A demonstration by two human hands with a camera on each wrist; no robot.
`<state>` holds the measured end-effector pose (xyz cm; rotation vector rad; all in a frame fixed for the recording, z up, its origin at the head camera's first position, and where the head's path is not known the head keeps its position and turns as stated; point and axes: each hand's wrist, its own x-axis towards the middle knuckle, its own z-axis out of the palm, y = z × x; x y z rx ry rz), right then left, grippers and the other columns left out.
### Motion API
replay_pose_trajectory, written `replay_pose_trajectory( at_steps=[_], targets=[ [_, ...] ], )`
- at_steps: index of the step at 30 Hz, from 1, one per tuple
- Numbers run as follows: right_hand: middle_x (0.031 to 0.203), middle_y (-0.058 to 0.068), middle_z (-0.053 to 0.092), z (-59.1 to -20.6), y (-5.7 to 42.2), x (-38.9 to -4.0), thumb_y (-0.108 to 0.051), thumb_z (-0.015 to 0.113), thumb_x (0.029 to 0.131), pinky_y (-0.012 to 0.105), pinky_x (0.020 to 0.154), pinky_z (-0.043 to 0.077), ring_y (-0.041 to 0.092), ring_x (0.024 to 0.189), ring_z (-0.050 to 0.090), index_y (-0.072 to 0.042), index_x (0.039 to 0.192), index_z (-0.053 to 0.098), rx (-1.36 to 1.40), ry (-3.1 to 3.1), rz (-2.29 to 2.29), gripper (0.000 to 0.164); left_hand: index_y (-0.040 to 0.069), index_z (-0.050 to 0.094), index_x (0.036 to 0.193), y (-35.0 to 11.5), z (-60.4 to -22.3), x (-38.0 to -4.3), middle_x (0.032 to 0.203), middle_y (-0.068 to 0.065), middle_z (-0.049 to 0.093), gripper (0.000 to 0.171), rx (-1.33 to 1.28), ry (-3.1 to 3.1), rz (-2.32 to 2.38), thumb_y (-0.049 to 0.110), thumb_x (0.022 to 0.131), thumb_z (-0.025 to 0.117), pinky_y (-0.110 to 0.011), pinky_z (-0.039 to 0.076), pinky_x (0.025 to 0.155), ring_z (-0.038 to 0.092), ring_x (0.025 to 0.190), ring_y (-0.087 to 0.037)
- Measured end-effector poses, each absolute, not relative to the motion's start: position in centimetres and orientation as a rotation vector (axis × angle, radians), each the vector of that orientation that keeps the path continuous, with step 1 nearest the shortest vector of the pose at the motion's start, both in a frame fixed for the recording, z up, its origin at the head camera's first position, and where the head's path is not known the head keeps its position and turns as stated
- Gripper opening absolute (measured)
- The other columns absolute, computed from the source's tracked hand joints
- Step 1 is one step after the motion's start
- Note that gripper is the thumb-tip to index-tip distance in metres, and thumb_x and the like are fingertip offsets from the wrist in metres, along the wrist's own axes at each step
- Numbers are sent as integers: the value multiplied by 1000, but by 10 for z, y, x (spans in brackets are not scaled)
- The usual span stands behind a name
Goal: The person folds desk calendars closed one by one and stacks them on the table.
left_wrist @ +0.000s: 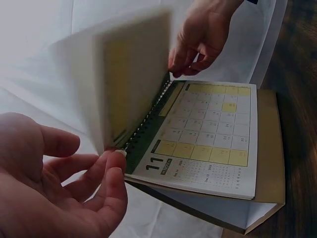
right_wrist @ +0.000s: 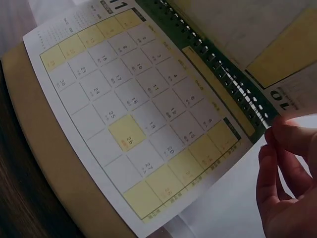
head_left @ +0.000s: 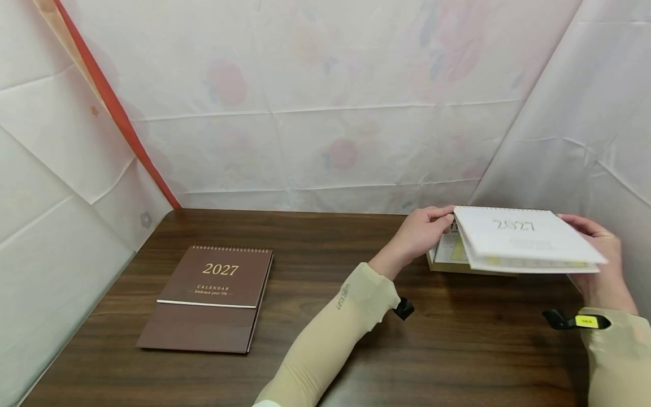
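Observation:
A desk calendar with a white cover (head_left: 513, 237) marked 2027 is at the right of the table. Its front pages (left_wrist: 133, 84) are lifted together on the spiral binding (left_wrist: 148, 116). Beneath them, the November page (right_wrist: 133, 109) lies face up, with yellow columns, on a tan stand (left_wrist: 270, 148). My left hand (head_left: 419, 232) holds the pages' corner at the left end of the spiral, its fingertips (left_wrist: 116, 161) right at the binding. At the other end my right hand (head_left: 597, 249) pinches a page corner, thumb and fingers (right_wrist: 285, 139) close together beside the rings.
A closed brown 2027 calendar (head_left: 213, 282) stands at the left of the dark wood table (head_left: 330, 243). White patterned cloth (head_left: 305, 113) hangs behind and on both sides, close to the right hand.

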<state>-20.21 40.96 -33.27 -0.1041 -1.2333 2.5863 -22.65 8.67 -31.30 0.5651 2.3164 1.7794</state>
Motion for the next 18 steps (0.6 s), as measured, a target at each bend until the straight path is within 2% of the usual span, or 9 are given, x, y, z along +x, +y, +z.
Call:
replay_pose_trajectory(
  at_steps=[1,4,10,13,18],
  targets=[
    [83,11,73,-333,409,-202,10,59,94,29,55,56,20,68,70,7,94,76,-127,-1266,2565,18,23,62,137,87,-313,-226,130,14,62,35,561,2300,1796,28,104,56,-22,46,81,61,96,-1],
    [84,2,74,-334,408,-201,4,69,90,25,53,55,14,68,70,-1,96,79,-233,-1498,2377,13,21,62,137,87,-314,-226,132,17,60,35,554,2262,1814,28,104,56,-20,47,79,62,96,1],
    [86,-2,74,-337,413,-206,-4,74,88,25,54,54,11,70,69,-8,98,80,-260,-1633,2340,12,21,60,139,86,-315,-228,137,20,55,38,575,2256,1794,31,103,57,-21,48,88,57,117,-1],
    [89,3,74,-340,418,-209,-2,70,91,25,60,55,13,75,68,-4,99,78,-173,-1583,2436,12,23,60,140,85,-315,-230,137,20,56,39,565,2275,1762,33,102,58,-22,48,89,56,119,-1],
    [90,9,73,-342,424,-209,-2,61,98,26,66,55,17,78,68,0,102,75,-48,-1463,2581,15,23,62,138,85,-316,-233,127,13,64,38,552,2235,1748,33,101,59,-26,52,84,64,102,-4]
  ],
)
